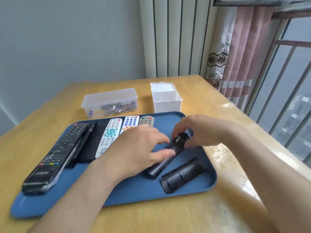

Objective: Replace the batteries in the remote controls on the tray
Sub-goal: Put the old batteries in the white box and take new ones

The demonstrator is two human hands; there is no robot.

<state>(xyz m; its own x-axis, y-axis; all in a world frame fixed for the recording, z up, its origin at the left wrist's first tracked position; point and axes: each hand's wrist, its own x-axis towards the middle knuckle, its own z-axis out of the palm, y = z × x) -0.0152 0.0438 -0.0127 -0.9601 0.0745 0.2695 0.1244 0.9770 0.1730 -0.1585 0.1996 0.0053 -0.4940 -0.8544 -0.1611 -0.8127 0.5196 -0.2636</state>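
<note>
Head view: on the right half of the flat blue plastic tray [134,190] lies a slim black remote control [158,168], angled far-right; the left hand [139,148] pinches its middle between thumb and fingers; the right hand [198,132] curls its fingers round the far end; a curved black cover piece [182,175] lies just right of it; other black and white remotes [109,137] line the tray's left; beyond the tray, on the yellow wooden table [218,207], sit a clear box of batteries [109,101] and an open white box [166,101].

1. Wooden table [168,219], glossy yellow top;
2. Blue tray [143,194] flat on it at 6 o'clock;
3. Clear box [109,98] of batteries at 11 o'clock;
4. White box [166,102], lid open, at 12 o'clock.
</note>
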